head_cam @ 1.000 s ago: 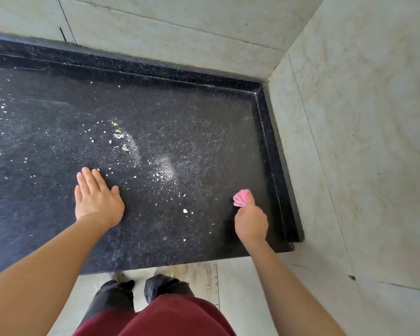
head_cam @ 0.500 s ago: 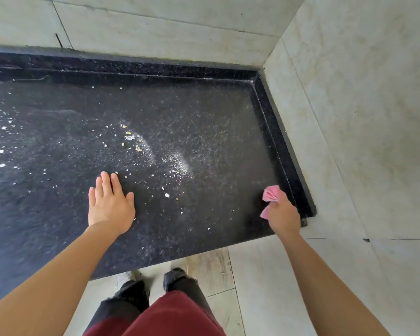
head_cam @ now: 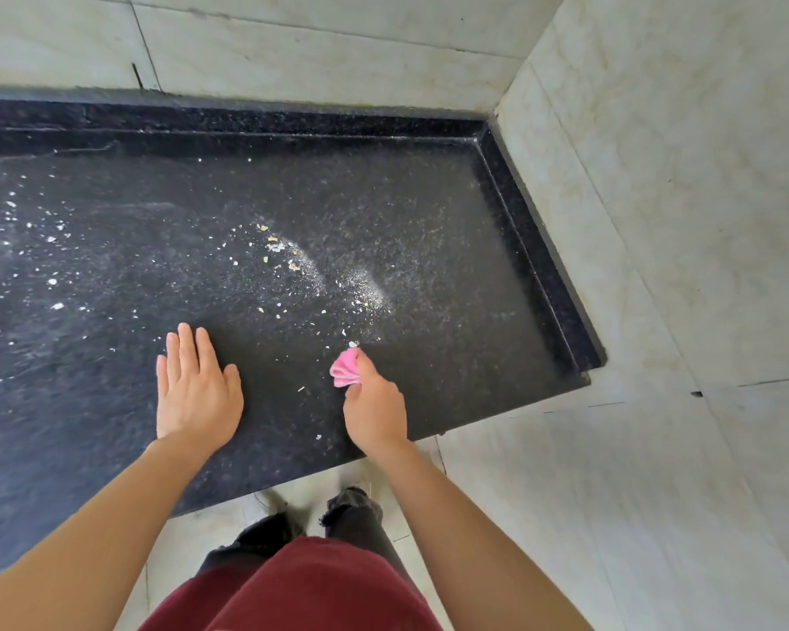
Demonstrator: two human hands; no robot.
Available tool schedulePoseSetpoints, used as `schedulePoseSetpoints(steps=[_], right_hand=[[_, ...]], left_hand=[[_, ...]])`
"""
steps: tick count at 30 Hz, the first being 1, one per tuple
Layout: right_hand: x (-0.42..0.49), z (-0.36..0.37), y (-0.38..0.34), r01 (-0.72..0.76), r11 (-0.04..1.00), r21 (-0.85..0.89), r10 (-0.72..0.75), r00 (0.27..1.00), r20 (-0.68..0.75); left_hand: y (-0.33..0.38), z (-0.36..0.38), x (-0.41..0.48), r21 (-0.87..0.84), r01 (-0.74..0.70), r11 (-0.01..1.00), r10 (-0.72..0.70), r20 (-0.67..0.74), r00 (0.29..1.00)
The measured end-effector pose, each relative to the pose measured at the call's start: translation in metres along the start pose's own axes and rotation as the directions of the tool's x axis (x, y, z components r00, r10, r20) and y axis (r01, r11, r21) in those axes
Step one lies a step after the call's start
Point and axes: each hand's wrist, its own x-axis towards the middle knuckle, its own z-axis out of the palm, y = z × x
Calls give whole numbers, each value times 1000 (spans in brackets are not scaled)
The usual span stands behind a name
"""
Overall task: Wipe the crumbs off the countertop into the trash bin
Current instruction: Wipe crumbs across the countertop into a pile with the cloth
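Crumbs (head_cam: pixel 274 248) across countertop (head_cam: pixel 452 248) — left hand (head_cam: pixel 195 393) flat, tiled walls (head_cam: pixel 657 198) adjoining

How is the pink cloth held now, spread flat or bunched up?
Bunched up. The pink cloth shows only as a small wad of folds sticking out of the closed right hand on the countertop.

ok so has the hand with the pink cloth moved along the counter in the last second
Yes. The right hand with the pink cloth swung out toward the countertop's right raised edge, then came back left, now close to the flat left hand.
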Motion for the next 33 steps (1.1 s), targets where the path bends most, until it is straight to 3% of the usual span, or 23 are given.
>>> schedulePoseSetpoints(steps=[2, 4, 6, 8, 10, 14, 18, 22, 25, 29, 31, 33], right_hand=[[1, -13, 1, 36, 994, 102, -48, 992, 120], [3, -36, 12, 24, 998, 59, -23, 999, -28], [7, -61, 38, -139, 990, -21, 132, 966, -221], [5, -76, 65, -343, 933, -108, 307, 916, -260], [-5, -61, 65, -391, 898, -203, 334, 905, -264], [-33, 13, 11, -199, 961, -191, 146, 955, -257], [-35, 51, -31, 26, 984, -174, -36, 998, -54], [-15, 29, -47, 114, 983, 146, -141, 971, 193], [26, -18, -33, 146, 982, 121, -150, 988, 23], [102, -99, 10, -121, 990, -73, 98, 959, -266], [128, -127, 27, -255, 959, -124, 217, 941, -259], [138, -125, 27, -269, 950, -159, 235, 950, -206]], left_hand=[[-11, -4, 0, 3, 26, 1000, -26, -9, 1000], [-23, -9, 2, 11, 46, 999, -46, -19, 999], [-32, -12, 3, 32, 47, 998, -47, -4, 999], [-35, -13, 3, 59, 30, 998, -31, 16, 999], [-34, -13, 4, 73, 23, 997, -25, 25, 999], [-32, -13, 5, 89, 32, 996, -36, 48, 998], [-34, -12, 5, 109, 19, 994, -24, 46, 999], [-34, -11, 5, 122, 17, 992, -23, 50, 998], [-35, -8, 6, 125, 23, 992, -29, 46, 999], [-37, -3, 7, 137, 47, 989, -53, 37, 998], [-37, -1, 8, 147, 57, 987, -62, 32, 998], [-36, 0, 7, 145, 77, 986, -82, 32, 996]])
